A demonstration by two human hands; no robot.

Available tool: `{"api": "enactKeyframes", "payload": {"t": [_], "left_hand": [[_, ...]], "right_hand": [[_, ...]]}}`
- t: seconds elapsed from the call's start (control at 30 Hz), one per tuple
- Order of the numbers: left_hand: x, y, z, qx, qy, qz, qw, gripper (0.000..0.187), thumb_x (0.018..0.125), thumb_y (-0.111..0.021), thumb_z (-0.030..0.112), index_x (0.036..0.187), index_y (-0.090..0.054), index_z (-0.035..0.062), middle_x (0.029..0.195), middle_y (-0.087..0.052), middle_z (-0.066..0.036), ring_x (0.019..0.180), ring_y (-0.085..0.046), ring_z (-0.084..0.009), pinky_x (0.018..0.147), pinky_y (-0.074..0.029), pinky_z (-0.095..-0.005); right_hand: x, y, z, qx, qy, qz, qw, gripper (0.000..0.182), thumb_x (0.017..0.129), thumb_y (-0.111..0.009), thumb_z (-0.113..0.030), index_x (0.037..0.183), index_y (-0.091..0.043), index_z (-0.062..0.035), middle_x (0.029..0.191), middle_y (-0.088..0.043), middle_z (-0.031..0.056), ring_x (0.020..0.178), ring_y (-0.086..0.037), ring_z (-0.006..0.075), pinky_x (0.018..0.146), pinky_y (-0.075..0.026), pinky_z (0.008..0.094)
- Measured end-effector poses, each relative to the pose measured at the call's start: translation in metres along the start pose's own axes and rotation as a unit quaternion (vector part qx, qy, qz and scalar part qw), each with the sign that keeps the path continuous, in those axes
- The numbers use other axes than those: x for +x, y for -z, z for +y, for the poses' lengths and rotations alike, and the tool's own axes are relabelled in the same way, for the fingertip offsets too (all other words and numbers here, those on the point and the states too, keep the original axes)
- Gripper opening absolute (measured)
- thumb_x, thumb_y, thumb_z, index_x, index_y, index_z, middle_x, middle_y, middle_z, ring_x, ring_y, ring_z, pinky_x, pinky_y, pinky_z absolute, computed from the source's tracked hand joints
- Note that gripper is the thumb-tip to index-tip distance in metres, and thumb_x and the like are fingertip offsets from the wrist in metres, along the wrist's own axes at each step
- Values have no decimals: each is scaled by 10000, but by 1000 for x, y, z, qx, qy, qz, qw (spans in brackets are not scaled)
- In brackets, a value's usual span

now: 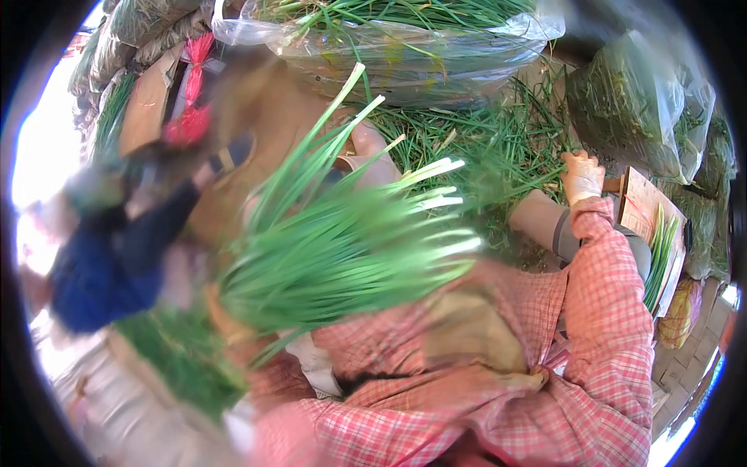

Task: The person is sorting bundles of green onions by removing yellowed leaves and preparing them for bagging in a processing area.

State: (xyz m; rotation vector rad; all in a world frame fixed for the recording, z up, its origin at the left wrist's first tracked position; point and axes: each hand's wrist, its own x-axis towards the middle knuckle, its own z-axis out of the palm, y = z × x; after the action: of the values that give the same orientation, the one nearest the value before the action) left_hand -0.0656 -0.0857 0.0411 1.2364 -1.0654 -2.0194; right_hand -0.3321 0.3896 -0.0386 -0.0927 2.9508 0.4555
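A large bunch of garlic chives, long green leaves with pale white stem ends, lies across my lap. The white ends point right and the leaf tips left. My left hand, blurred and partly covered by the leaves, is wrapped round the leafy end. Off to the right, my gloved right hand has its fingers curled closed beside the loose green leaves on the ground. What its fingers hold is hidden from this angle.
Loose chive leaves litter the ground ahead. Beyond them stands a clear plastic bag full of chives. Another filled bag is at right, near a board. A blurred person in blue is at left.
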Motion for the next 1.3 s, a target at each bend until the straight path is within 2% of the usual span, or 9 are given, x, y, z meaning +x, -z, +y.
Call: {"api": "enactKeyframes", "payload": {"t": [0.2,0.33,0.53,0.63,0.73,0.8,0.87,1.03,1.3], "left_hand": [[-7,-22,0,4,29,24,999,519,916,-335,392,1251,-475,21,1197,-544,-135,1071,-525,-259,970,-387,-397],[-5,-12,1,9,8,1,1000,512,912,-340,397,1216,-505,21,1169,-561,-137,1057,-533,-260,964,-393,-397],[6,-9,-2,49,21,-12,998,506,905,-357,396,1180,-523,5,1151,-569,-146,1061,-530,-273,970,-384,-410],[6,-5,-2,-32,48,-41,997,498,906,-365,384,1178,-523,-2,1153,-568,-148,1063,-528,-279,972,-379,-421],[-2,-15,0,-24,23,-28,999,490,908,-367,375,1179,-525,-2,1157,-566,-147,1064,-528,-282,973,-376,-428],[-6,-23,-1,-8,17,-14,1000,488,909,-366,372,1182,-524,-1,1161,-566,-146,1055,-535,-279,969,-381,-427],[5,-11,-4,1,20,-33,999,470,911,-365,364,1160,-537,4,1135,-579,-141,1030,-548,-270,950,-399,-419],[3,-14,5,25,-14,-5,1000,386,929,-362,344,1050,-569,42,1023,-610,-113,940,-577,-242,878,-452,-399],[4,-30,8,-30,-14,-47,998,250,955,-385,330,823,-506,155,848,-564,-32,836,-539,-174,801,-453,-364]], "right_hand": [[-48,73,-110,490,368,1,790,268,734,-667,-303,895,-678,-90,893,-631,95,919,-546,295,846,-415,375],[-64,56,-151,662,196,-186,699,228,718,-690,-263,830,-684,-65,821,-645,110,797,-600,237,725,-466,318],[-34,25,-79,654,98,-237,711,195,747,-686,-234,823,-687,-54,847,-657,98,778,-604,186,710,-472,301],[0,2,3,171,-22,-55,984,192,738,-665,-280,815,-696,-107,827,-662,79,784,-612,243,726,-483,325],[-15,16,18,-9,11,-41,999,274,724,-671,-293,937,-679,-121,985,-648,84,926,-600,277,782,-484,349],[-15,9,-17,338,182,54,922,322,732,-673,-247,1018,-651,-100,1049,-625,104,952,-590,261,818,-474,337],[-35,60,-79,698,116,-226,670,332,716,-657,-110,1047,-637,-98,1004,-624,95,945,-583,246,849,-448,305],[-18,80,-118,629,244,16,738,228,753,-545,-10,943,-659,-61,931,-612,106,929,-576,223,838,-445,307],[16,99,-118,585,311,-226,714,205,831,-597,-173,957,-665,-26,940,-641,93,901,-579,159,810,-458,280]]}}
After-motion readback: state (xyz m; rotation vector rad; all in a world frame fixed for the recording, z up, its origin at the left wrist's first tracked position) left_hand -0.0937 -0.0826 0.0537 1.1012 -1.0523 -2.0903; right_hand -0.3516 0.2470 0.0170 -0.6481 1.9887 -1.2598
